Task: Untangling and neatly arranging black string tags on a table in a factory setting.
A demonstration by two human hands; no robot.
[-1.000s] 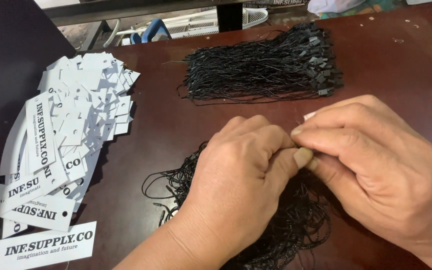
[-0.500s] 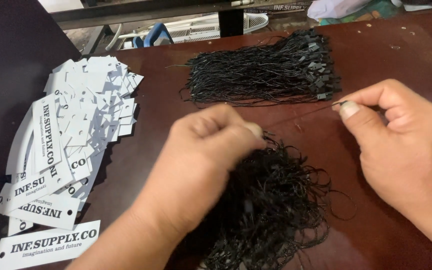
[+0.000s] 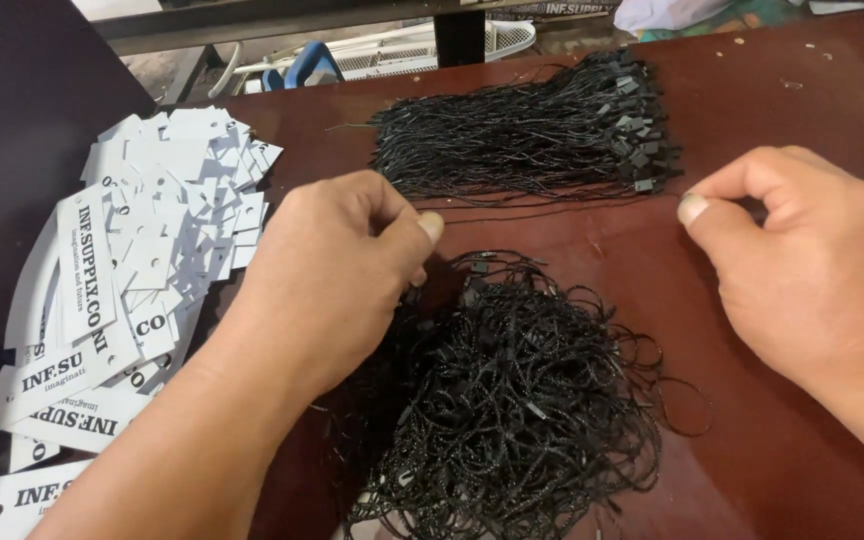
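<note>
Dark reddish-brown table [image 3: 782,90] fills most of frame. My left hand [image 3: 337,275], centre, fingers curled shut, and my right hand [image 3: 812,265], right edge, thumb and forefinger pinched, stretch one black cord [image 3: 552,212] between them. Tangled cord pile [image 3: 512,400] bottom centre; straightened cord bundle [image 3: 522,135] top centre. White paper tags [image 3: 142,250] heaped left. White wire rack [image 3: 402,55] and floor beyond, top edge.

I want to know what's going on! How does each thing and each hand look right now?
Left hand: pinching one string end.
Right hand: pinching the other end.
Single string: stretched straight.
Near strings: tangled heap.
Far strings: lying straight, bundled.
Paper tags: loose, overlapping pile.
</note>
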